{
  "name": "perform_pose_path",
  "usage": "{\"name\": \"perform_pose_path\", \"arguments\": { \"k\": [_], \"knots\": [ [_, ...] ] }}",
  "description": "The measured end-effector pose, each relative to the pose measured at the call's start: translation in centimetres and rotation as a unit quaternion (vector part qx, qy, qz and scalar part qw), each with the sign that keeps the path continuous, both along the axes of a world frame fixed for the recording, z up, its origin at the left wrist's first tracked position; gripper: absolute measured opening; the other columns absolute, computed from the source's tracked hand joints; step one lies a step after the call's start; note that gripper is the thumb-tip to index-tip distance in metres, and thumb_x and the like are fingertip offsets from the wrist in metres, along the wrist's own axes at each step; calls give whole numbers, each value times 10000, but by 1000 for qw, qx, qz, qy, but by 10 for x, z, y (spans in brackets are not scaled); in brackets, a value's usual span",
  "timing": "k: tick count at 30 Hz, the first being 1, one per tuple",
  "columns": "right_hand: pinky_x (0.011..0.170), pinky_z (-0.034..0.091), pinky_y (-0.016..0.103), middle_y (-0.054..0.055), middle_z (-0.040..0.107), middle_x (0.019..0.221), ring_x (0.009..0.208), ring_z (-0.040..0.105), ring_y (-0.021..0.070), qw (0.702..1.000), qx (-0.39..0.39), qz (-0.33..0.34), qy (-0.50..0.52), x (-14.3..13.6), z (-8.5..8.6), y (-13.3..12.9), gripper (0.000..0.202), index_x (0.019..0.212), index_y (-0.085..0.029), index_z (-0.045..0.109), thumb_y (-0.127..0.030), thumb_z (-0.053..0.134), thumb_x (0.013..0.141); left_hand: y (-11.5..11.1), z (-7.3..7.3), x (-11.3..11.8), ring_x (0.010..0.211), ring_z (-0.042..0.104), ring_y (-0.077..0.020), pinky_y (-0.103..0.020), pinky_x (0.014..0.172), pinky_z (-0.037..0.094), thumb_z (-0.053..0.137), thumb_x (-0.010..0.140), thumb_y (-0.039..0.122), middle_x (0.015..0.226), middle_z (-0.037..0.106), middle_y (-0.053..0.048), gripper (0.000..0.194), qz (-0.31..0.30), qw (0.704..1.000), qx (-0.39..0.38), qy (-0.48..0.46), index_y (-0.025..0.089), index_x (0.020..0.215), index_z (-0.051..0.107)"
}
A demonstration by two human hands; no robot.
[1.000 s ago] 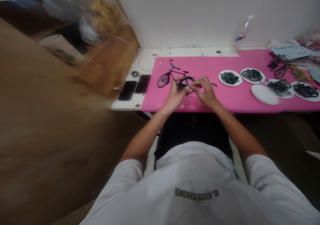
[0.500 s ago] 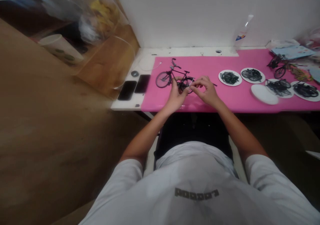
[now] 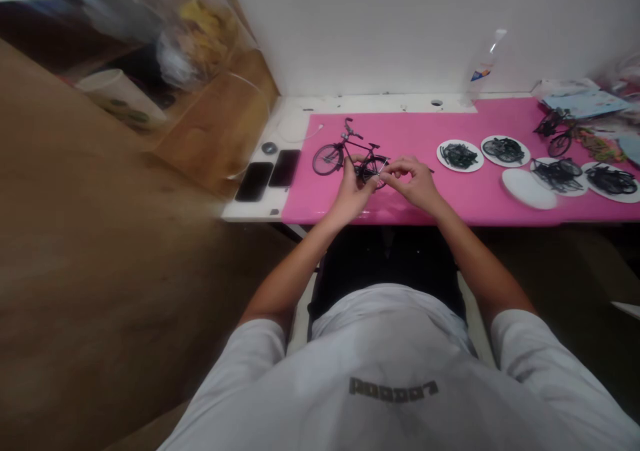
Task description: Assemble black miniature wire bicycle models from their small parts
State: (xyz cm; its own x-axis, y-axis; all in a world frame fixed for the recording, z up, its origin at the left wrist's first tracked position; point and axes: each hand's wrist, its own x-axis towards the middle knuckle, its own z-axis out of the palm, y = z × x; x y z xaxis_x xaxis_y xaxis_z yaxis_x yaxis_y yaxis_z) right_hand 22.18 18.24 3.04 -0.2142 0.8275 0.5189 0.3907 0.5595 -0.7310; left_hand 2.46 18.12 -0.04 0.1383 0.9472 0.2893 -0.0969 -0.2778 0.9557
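A small black model bicycle [image 3: 358, 149] is held upright over the pink mat, its handlebar pointing to the back left. My left hand [image 3: 354, 189] is closed around its lower frame and rear part, with the thumb by the rear wheel [image 3: 371, 169]. My right hand [image 3: 411, 179] is pinched at the right side of that wheel. What sits between those right fingertips is too small to make out. A thin dark piece [image 3: 431, 171] shows just beyond my right hand.
White plates [image 3: 440, 160] of black bicycle parts stand to the right, by an overturned-looking white lid or plate [image 3: 529, 189]. Another model bicycle [image 3: 559, 144] is at the far right. Two phones [image 3: 254, 181] lie at the left edge. A clear bottle [image 3: 483, 71] stands at the back.
The bicycle has shifted very slightly. My right fingers have curled in a little more at the rear wheel, while my left hand keeps its hold.
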Motion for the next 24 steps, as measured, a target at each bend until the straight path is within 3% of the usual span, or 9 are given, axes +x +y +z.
{"name": "perform_pose_path", "arguments": {
  "k": [12, 24],
  "knots": [
    [886, 506, 452, 35, 669, 833, 876, 573, 240, 1000, -6, -13, 2, -4, 0, -2, 373, 895, -293, 842, -658, 788, 955, -2, 4, 2, 714, 633, -128, -282, 701, 490, 906, 884, 444, 908, 659, 27, 636, 3, 992, -116, -48, 258, 1293, 457],
    [836, 503, 419, 31, 671, 844, 874, 581, 230, 1000, 0, 10, 3, 0, -2, 1, 237, 928, -281, 842, -514, 810, 951, -4, 9, 2, 773, 660, -128, -288, 735, 532, 907, 889, 385, 973, 693, 4, 614, 3, 996, -84, -37, 243, 1278, 454]
  ]
}}
